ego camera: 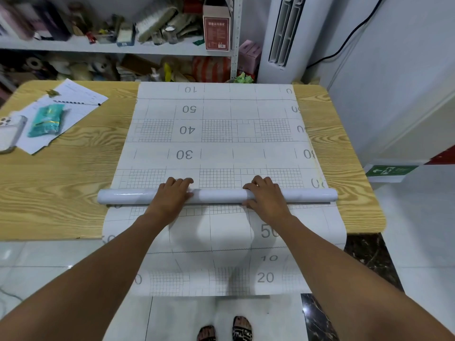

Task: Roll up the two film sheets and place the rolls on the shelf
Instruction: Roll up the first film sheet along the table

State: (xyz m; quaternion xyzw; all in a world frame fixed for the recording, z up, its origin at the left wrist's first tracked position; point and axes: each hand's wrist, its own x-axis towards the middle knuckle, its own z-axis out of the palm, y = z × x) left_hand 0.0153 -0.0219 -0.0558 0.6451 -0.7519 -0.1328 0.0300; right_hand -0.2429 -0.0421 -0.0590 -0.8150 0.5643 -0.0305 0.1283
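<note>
The roll [219,196] lies crosswise on the flat sheet [221,134] near the worktop's [61,180] front edge. Your left hand [172,195] and right hand [264,194], set apart, each curl over its middle. The shelf [98,46] behind holds a red box [216,33] and clutter, while papers [81,94], a green packet [46,120] and a phone [11,134] lie far left, well apart from the roll.

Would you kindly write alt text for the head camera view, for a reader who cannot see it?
The left hand and right hand hold a partly rolled film roll lying across a gridded film sheet spread on a wooden table. Gridded film also hangs over the near edge; cluttered shelves stand behind.
</note>
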